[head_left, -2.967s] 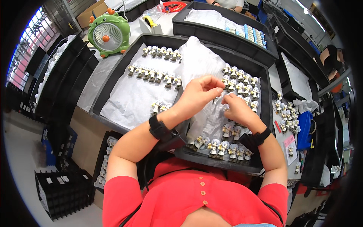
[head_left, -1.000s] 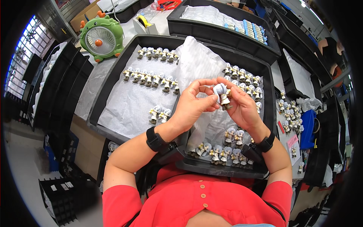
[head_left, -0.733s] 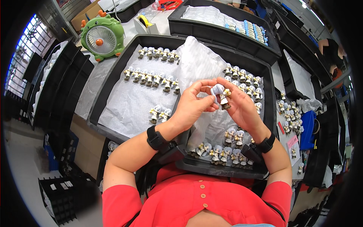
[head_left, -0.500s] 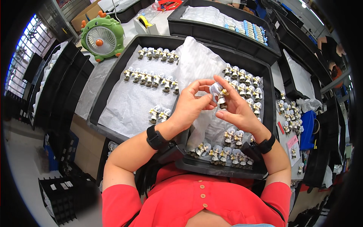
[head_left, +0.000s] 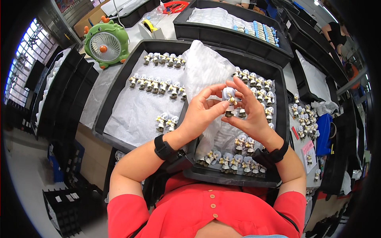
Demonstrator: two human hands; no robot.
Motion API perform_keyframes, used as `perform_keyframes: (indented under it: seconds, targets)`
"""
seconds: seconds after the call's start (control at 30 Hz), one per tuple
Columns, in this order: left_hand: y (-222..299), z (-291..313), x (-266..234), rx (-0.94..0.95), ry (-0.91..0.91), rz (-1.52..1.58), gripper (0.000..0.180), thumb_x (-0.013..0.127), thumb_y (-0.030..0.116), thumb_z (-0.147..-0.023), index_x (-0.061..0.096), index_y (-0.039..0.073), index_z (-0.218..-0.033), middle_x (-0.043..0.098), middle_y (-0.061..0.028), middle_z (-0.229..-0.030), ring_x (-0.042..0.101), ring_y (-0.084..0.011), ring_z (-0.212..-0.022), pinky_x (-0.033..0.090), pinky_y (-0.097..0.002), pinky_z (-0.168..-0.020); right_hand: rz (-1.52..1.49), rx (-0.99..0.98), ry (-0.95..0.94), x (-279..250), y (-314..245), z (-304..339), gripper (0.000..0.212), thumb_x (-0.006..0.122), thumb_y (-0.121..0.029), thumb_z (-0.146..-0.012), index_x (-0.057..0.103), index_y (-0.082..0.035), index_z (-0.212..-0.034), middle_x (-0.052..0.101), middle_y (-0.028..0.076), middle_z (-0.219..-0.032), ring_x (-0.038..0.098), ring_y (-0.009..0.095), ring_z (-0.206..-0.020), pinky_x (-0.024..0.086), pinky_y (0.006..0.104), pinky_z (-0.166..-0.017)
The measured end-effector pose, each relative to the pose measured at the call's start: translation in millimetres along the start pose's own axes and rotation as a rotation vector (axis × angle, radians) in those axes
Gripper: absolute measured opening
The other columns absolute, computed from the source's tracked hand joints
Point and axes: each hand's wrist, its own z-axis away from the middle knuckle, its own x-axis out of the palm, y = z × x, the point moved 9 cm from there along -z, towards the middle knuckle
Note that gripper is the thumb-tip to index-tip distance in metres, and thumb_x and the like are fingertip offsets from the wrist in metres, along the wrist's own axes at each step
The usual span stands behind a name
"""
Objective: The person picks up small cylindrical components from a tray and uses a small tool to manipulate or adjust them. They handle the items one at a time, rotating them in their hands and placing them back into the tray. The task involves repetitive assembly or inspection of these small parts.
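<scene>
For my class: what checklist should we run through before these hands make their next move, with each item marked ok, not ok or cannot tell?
1. Small grey-haired, white-clad figurine held: ok, in the left hand.
2. Figurine head-up in the picture: ok.
3. Right hand touching the figurine: cannot tell; its thumb is near the feet.
4. White tissue paper sheet lying flat: not ok, crumpled and peaked.
5. Figurine free of fine flaws: cannot tell, too small.

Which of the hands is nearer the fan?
Left. The left hand is to the right of the fan and lower in view; the right hand is farther right.
</scene>
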Motion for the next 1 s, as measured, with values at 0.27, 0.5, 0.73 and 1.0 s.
perform_keyframes:
  seconds: [0.27, 0.5, 0.73, 1.0]
  targets:
    - [0, 2, 2, 0.071, 0.024, -0.368, 0.054, 0.069, 0.008, -0.081, 0.043, 0.001, -0.128, 0.054, -0.0055, -0.104, 0.057, -0.011, -0.087, 0.051, -0.0236, -0.067, 0.255, -0.138, -0.026, 11, -14, 2, 0.084, 0.078, -0.001, -0.064, 0.038, -0.011, -0.137, 0.048, 0.011, -0.132, 0.053, 0.025, -0.112, 0.049, 0.0327, -0.086]
    - [2, 4, 11, -0.024, -0.015, 0.02, 0.047, 0.061, 0.009, -0.087, 0.04, 0.003, -0.13, 0.057, -0.0053, -0.102, 0.061, -0.0156, -0.09, 0.051, -0.0262, -0.075, 0.316, -0.182, 0.026, 6, -24, 1, 0.088, 0.08, -0.002, -0.061, 0.036, -0.009, -0.137, 0.05, 0.01, -0.128, 0.052, 0.025, -0.106, 0.046, 0.0346, -0.086]
    - [-6, 3, 17, -0.201, -0.14, 0.412, 0.044, 0.052, 0.026, -0.095, 0.041, 0.006, -0.133, 0.058, -0.005, -0.108, 0.063, -0.0173, -0.092, 0.051, -0.0294, -0.076, 0.271, -0.154, 0.071, -1, -24, -1, 0.093, 0.08, -0.004, -0.06, 0.032, -0.009, -0.14, 0.052, 0.009, -0.124, 0.051, 0.025, -0.106, 0.043, 0.0362, -0.09]
    - [-5, 1, 20, -0.204, -0.178, 0.418, 0.045, 0.042, 0.032, -0.099, 0.039, 0.007, -0.135, 0.055, -0.0087, -0.118, 0.062, -0.0205, -0.097, 0.05, -0.034, -0.081, 0.259, -0.178, 0.087, -3, -23, 1, 0.091, 0.081, -0.007, -0.061, 0.034, -0.009, -0.139, 0.054, 0.01, -0.121, 0.052, 0.025, -0.106, 0.045, 0.0354, -0.087]
